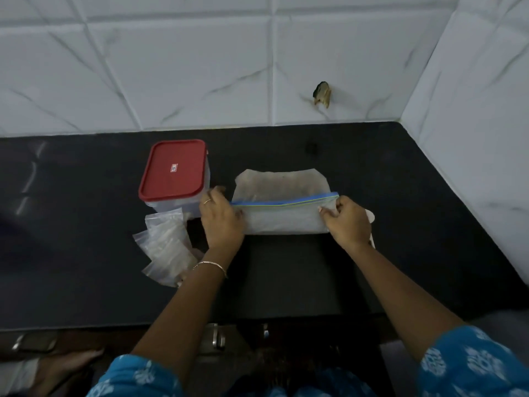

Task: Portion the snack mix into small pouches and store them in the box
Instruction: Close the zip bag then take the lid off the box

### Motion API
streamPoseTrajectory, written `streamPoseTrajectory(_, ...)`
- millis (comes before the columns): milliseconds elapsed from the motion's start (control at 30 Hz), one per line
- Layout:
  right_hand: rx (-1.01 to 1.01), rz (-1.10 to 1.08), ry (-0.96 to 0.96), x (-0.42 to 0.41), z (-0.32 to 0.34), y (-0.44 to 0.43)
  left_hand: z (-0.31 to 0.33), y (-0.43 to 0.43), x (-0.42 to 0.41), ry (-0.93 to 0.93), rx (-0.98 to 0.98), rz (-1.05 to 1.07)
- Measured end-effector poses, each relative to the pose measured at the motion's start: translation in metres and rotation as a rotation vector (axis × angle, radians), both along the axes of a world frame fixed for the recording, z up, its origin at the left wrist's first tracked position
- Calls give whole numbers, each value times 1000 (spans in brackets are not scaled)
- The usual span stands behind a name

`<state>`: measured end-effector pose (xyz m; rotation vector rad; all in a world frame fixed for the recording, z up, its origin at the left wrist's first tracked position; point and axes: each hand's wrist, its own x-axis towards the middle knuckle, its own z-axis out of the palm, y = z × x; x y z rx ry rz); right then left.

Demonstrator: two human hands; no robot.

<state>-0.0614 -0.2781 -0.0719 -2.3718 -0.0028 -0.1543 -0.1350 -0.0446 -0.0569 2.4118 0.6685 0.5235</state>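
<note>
Nearest the camera, two forearms in blue flower-print sleeves point(472, 365) reach out over the black stone counter point(86, 253). The large clear zip-top plastic bag point(283, 222) lies on this counter, straight ahead of the person. Left of the bag and slightly nearer lies a loose heap of small clear zip pouches point(166, 247). The left hand point(221, 224), with a thin bracelet at the wrist and a ring on one finger, pinches the left end of the bag's blue seal strip point(286, 201), its fingers curled together on the plastic. The right hand point(347, 222) pinches the right end, thumb and fingertips clamped on the strip. Beyond the strip, brownish snack mix point(282, 181) shows through the bag's far part. Left of the bag, beyond the pouches, stands a clear rectangular plastic box point(197, 196) with its red lid point(174, 170) on. Behind the bag rises a white marble-patterned tiled wall point(171, 67), with a chipped hole point(323, 93) above the bag's right end.
</note>
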Motion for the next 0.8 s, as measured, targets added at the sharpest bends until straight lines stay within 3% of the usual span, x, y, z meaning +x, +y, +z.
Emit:
streamPoseTrajectory(67,-71,3,-30,-3,-4,4,-3,-4,-6,27,308,-207)
streamPoseTrajectory(133,-145,17,-69,-5,-5,5,-6,-10,-6,60,446,-456)
streamPoseTrajectory(233,-351,81,-225,-8,-6,7,-7,-20,-6,220,366,-621)
streamPoseTrajectory(333,-548,374,-372,-6,-12,5,-13,-19,-4,400,355,-693)
streamPoseTrajectory(433,-706,583,-303,-5,-22,-3,-20,-16,-7,450,402,-745)
streamPoseTrajectory(567,-753,692,-134,-11,-18,-9,-24,-14,-11,361,334,-694)
streamPoseTrajectory(800,-829,654,-135,-19,-1,-3,0,12,-2,468,317,-770)
